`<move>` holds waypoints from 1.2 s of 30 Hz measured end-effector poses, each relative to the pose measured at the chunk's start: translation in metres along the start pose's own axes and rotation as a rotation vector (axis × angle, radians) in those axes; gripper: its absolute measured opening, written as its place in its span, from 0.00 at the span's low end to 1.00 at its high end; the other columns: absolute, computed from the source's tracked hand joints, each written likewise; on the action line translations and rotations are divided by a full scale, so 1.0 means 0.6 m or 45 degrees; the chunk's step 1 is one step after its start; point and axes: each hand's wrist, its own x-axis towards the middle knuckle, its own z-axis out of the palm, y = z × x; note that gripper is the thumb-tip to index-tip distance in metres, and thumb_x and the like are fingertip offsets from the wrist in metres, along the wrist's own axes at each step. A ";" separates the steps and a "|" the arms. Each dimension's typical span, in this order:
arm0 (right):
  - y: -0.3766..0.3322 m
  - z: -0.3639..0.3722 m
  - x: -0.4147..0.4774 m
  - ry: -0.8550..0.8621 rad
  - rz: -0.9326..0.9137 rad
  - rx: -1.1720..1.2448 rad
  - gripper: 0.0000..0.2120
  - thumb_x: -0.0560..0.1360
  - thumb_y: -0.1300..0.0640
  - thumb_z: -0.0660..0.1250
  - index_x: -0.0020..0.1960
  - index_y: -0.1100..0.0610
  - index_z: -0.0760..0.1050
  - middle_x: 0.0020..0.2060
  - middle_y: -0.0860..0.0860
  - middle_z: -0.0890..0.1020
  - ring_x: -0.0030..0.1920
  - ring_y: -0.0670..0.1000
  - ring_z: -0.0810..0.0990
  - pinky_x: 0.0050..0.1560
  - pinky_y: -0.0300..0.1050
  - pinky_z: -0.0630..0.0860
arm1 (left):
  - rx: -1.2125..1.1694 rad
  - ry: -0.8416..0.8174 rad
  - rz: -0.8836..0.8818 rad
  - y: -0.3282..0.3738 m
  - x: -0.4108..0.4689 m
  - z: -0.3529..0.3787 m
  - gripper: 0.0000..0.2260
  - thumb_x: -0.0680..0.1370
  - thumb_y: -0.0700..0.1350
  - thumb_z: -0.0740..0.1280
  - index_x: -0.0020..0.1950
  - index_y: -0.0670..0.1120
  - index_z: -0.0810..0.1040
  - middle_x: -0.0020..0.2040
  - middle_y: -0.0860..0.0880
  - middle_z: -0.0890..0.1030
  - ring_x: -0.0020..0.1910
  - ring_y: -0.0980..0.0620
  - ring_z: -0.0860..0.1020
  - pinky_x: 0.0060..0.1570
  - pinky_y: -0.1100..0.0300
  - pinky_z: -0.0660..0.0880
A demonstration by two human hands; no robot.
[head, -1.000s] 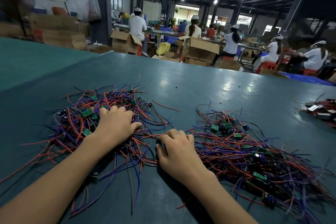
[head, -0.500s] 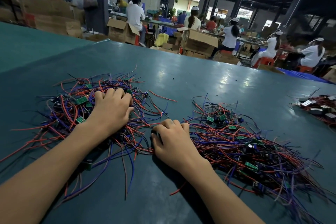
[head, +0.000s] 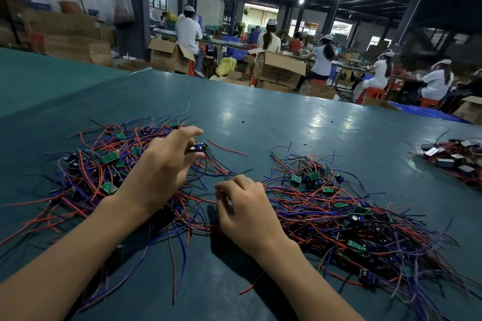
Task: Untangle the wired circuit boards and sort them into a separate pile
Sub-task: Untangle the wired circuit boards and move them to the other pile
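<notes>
Board (head: 197, 148) pinched, left hand (head: 167, 167) | right hand (head: 246, 207) between left pile (head: 99, 164), right pile (head: 339, 216)

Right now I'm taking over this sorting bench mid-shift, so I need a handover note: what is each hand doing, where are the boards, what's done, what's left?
Left hand: pinches one small wired board, raised over the far edge of the left pile.
Right hand: fingers curled among wires between the two piles; I cannot tell whether it grips any.
Right pile: wires lie more in line, so this is likely the sorted one.
Done: many boards lie there.
Left: free the pinched board, whose wires trail into the tangle, then the many boards in the left pile.
</notes>
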 end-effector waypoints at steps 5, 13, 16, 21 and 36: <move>0.001 0.010 -0.005 0.182 0.008 0.183 0.09 0.79 0.56 0.67 0.57 0.56 0.83 0.44 0.50 0.82 0.42 0.51 0.77 0.47 0.51 0.75 | -0.129 0.128 0.138 0.011 0.009 -0.005 0.20 0.79 0.38 0.69 0.69 0.43 0.67 0.54 0.42 0.77 0.48 0.43 0.81 0.47 0.45 0.80; -0.006 -0.012 0.014 0.210 0.330 1.274 0.09 0.79 0.50 0.68 0.55 0.51 0.84 0.35 0.48 0.80 0.30 0.45 0.71 0.33 0.37 0.69 | -0.341 0.217 0.158 0.041 0.008 0.013 0.11 0.80 0.41 0.69 0.62 0.41 0.77 0.55 0.48 0.76 0.51 0.49 0.78 0.52 0.58 0.78; -0.010 -0.025 0.014 0.215 0.447 1.561 0.18 0.75 0.47 0.70 0.60 0.57 0.83 0.35 0.52 0.79 0.27 0.47 0.68 0.27 0.35 0.65 | -0.873 0.115 -0.393 0.057 0.010 0.012 0.11 0.78 0.50 0.72 0.59 0.50 0.78 0.45 0.50 0.79 0.36 0.48 0.79 0.35 0.53 0.77; -0.008 -0.042 0.020 0.327 0.527 1.702 0.14 0.73 0.46 0.71 0.57 0.48 0.86 0.31 0.51 0.76 0.27 0.46 0.64 0.25 0.37 0.60 | -1.589 -0.288 -0.871 0.069 0.020 0.014 0.12 0.74 0.49 0.76 0.55 0.48 0.82 0.40 0.42 0.83 0.25 0.53 0.69 0.25 0.64 0.65; 0.041 -0.077 0.030 0.555 0.635 1.682 0.10 0.75 0.53 0.72 0.45 0.59 0.87 0.29 0.50 0.74 0.25 0.45 0.67 0.24 0.34 0.62 | -1.776 -1.033 -1.080 0.053 0.021 -0.023 0.14 0.75 0.41 0.74 0.56 0.38 0.75 0.47 0.32 0.82 0.41 0.42 0.84 0.30 0.58 0.79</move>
